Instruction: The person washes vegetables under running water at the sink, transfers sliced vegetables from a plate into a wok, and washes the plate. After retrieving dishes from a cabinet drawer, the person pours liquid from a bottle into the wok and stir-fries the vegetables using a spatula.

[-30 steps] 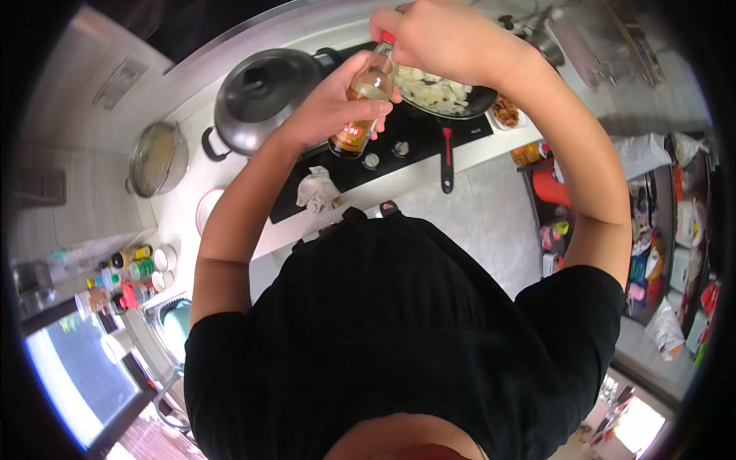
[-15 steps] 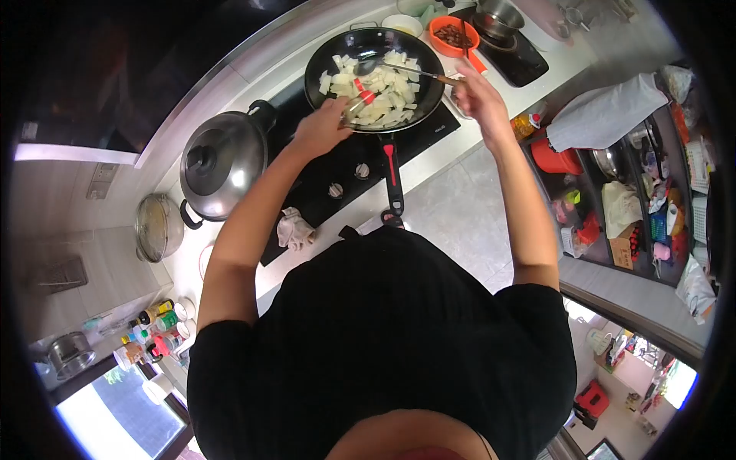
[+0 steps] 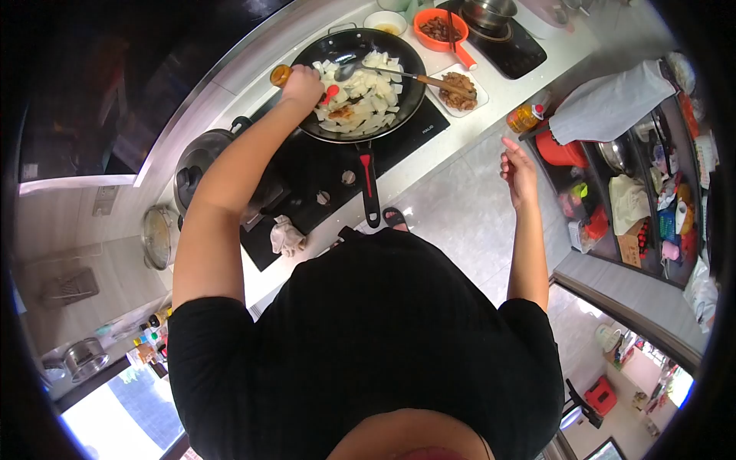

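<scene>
My left hand [image 3: 304,87] is closed around a small sauce bottle [image 3: 280,75] at the wok's left rim. Its amber base points up and left; a red part at its other end tilts toward the food. A brown patch of sauce lies on the pale chopped vegetable pieces [image 3: 379,96] in the black wok [image 3: 410,65]. A long-handled ladle [image 3: 429,80] rests in the wok, its wooden handle reaching over the right rim. My right hand [image 3: 520,172] is raised over the floor, fingers partly spread, holding nothing.
Beyond the wok's right rim sit a plate of brown pieces [image 3: 458,92] and an orange colander [image 3: 440,31] with dark pieces and chopsticks. A lidded pot [image 3: 201,172] and a crumpled cloth [image 3: 287,236] are at the left. Shelves [image 3: 629,169] stand at right.
My left hand has moved left and up with the bottle, now tipped over the wok. A brown patch has appeared on the food. My right hand has moved away from the ladle handle, rightward and down.
</scene>
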The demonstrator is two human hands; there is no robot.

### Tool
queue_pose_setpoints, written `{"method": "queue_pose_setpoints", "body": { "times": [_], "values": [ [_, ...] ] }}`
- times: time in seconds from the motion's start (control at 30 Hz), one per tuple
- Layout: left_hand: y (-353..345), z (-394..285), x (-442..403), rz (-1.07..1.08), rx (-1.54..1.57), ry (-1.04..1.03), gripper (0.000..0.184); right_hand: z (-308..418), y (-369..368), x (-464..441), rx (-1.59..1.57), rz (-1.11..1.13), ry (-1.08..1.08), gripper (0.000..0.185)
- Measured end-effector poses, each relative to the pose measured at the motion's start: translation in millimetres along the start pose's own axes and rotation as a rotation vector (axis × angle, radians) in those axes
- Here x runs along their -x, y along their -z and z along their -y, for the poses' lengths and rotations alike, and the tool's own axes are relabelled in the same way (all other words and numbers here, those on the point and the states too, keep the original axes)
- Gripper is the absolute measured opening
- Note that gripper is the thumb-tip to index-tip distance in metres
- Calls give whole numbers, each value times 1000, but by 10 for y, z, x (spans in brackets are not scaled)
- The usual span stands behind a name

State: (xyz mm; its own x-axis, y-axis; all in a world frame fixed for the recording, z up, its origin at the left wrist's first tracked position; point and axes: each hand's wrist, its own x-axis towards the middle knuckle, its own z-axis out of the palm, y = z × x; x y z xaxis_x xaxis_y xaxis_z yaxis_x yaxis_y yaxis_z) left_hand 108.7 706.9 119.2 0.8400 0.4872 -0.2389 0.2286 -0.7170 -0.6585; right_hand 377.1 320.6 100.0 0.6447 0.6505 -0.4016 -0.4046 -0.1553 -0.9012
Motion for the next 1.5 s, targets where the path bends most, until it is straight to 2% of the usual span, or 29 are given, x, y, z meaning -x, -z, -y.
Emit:
{"method": "queue_pose_setpoints", "body": {
  "times": [0.03,0.13,0.23,0.27,0.37,0.4,0.5,0.53,0.63,0.77,0.8,0.9,0.93,1.03,1.07,1.17,1.2,1.27,1.37,1.4,1.43,1.47,1.5],
  "values": [
    [-28,41,-46,0,52,17,15,-16,28,8,2,-2,-5,34],
    [10,62,-84,90,-63,-39,17,-70,86,27,-9,-19,-29,33],
    [-193,94,-174,34,94,75,18,-116,140,17,-21,-3,-36,32],
    [-103,120,-168,101,55,18,21,-131,140,13,-25,-6,-38,32],
    [-49,156,-145,68,148,42,25,-116,189,14,-13,-8,-49,31],
    [-6,156,-167,147,41,-20,28,-112,186,7,-14,-8,-51,32],
    [-50,177,-124,13,208,70,28,-116,217,3,-16,-4,-58,32],
    [-104,192,-143,33,166,31,31,-120,221,-3,-20,-3,-58,33],
    [-102,255,-35,4,384,151,37,-121,232,17,-15,-7,-69,33],
    [-520,295,91,1,780,240,58,-151,263,34,-19,-9,-79,32],
    [-485,334,144,55,1002,230,72,-170,277,39,-15,-13,-80,32],
    [-641,272,289,-61,1623,239,82,-244,312,24,4,-23,-90,33],
    [-658,221,341,-42,1888,322,84,-266,313,-5,14,-24,-94,33],
    [-644,183,520,-5,2085,495,89,-321,182,-282,289,-28,-11,34],
    [-525,137,582,-121,2170,463,81,-324,63,-425,346,-55,119,35],
    [-365,-1,609,-460,2328,430,67,-103,-469,-934,774,-141,695,37],
    [-412,16,647,-441,2375,372,78,-13,-651,-1139,875,-121,780,38],
    [-264,-31,745,-570,2364,435,73,181,-1037,-1258,1232,-120,756,39],
    [-164,-64,998,-711,2396,439,67,258,-1296,-1532,1507,189,450,35],
    [-128,-63,1118,-752,2416,437,66,265,-1371,-1568,1571,240,412,34],
    [-87,-56,1259,-793,2435,434,66,265,-1390,-1564,1616,335,498,36],
    [-49,-36,1439,-730,2537,419,67,344,-1416,-1447,1659,429,584,39],
    [-59,-55,1596,-755,2430,469,68,436,-1435,-1307,1700,524,671,42]
  ]
}}
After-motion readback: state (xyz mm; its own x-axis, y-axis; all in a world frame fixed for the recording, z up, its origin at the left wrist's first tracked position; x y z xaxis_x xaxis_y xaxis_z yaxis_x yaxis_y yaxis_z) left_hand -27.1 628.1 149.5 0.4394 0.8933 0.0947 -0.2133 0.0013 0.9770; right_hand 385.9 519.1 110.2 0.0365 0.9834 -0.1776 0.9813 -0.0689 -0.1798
